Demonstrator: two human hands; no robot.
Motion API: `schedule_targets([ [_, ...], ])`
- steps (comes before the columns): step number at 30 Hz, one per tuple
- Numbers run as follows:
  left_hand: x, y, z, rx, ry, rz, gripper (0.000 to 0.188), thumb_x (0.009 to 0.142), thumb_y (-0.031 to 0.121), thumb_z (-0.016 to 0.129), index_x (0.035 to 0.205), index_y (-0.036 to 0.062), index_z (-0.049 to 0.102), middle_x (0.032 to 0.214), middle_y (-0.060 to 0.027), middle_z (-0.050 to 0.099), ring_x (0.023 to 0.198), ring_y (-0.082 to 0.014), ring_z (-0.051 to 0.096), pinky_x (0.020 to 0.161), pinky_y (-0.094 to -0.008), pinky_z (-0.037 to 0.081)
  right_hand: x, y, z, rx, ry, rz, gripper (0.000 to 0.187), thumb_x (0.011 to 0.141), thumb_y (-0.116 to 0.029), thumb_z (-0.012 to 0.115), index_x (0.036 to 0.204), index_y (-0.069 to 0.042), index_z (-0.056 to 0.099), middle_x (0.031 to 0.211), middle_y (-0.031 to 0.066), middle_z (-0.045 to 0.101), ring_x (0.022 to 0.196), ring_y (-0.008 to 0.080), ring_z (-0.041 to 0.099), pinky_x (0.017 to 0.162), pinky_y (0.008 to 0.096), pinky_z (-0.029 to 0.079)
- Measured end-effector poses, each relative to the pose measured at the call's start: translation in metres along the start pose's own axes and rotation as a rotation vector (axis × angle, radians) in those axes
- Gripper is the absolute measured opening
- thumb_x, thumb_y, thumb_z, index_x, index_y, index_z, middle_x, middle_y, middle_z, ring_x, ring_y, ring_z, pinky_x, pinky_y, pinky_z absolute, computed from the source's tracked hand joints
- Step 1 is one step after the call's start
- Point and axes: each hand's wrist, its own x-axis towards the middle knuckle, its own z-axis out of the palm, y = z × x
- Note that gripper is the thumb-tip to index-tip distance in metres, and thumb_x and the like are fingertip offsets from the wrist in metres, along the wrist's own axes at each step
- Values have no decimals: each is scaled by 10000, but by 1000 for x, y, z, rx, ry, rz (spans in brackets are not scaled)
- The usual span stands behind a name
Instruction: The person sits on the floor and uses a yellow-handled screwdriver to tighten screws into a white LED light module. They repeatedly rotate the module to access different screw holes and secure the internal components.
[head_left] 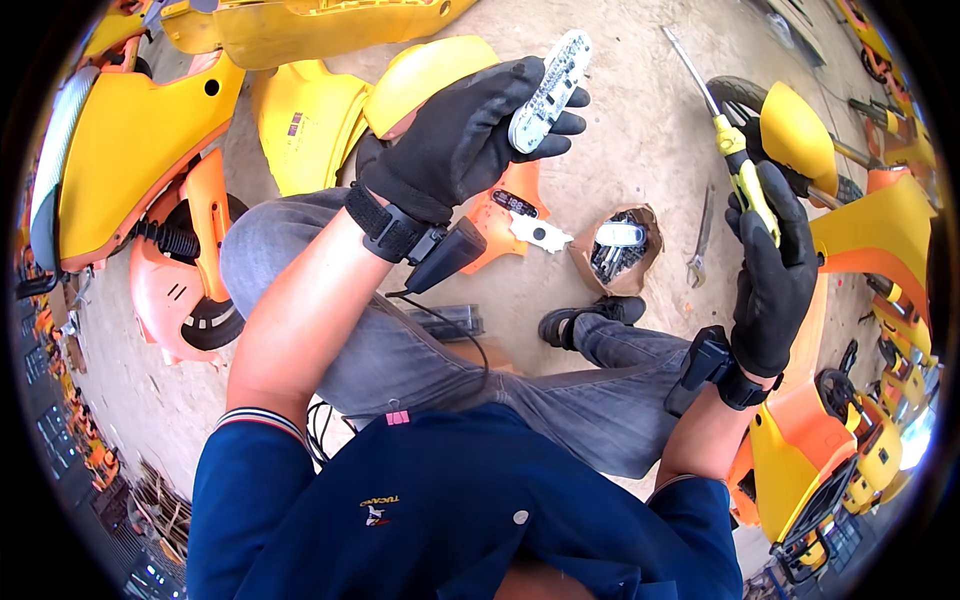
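In a black glove, my left hand [455,140] is closed on a long, rounded, whitish part like a circuit board in a housing [550,92], tilted upright with fingertips behind it. My right hand [775,270], gloved the same way, grips a screwdriver [738,165] by its yellow and black handle. Its metal shaft points up and away from me. Below the left hand, an orange panel [490,235] lies on the floor with a small dark display [514,203] and a white bracket [541,234] on it.
A torn cardboard box [648,255] holds dark small parts and a white oval piece [620,235]. Beside it lies a wrench [703,235]. Yellow panels [305,125] rest at the far left, near an orange and yellow scooter body [140,160]. More yellow vehicle parts [880,235] crowd the right.
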Motion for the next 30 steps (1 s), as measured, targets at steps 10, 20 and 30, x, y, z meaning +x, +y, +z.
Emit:
schedule_targets([
  [10,3,4,2,-21,-7,0,452,1047,273,416,1340,-70,437,1275,-210,576,1114,-261,628,968,-354,517,-4,5,-6,-19,-18,81,334,887,-38,633,1208,36,579,1021,120,651,788,134,625,691,251,507],
  [20,0,0,3,-40,-15,87,407,1044,250,439,1321,-46,470,1249,-204,592,1123,-273,623,965,-369,515,-7,12,-4,-5,-94,44,377,862,-25,658,1225,30,575,1023,101,645,810,127,622,714,239,493],
  [30,1,1,3,-6,-10,82,394,1041,250,451,1314,-31,489,1240,-191,604,1112,-242,629,961,-363,521,-6,14,-4,-15,-113,35,371,870,-23,654,1227,34,573,1061,102,632,846,141,627,745,254,502],
])
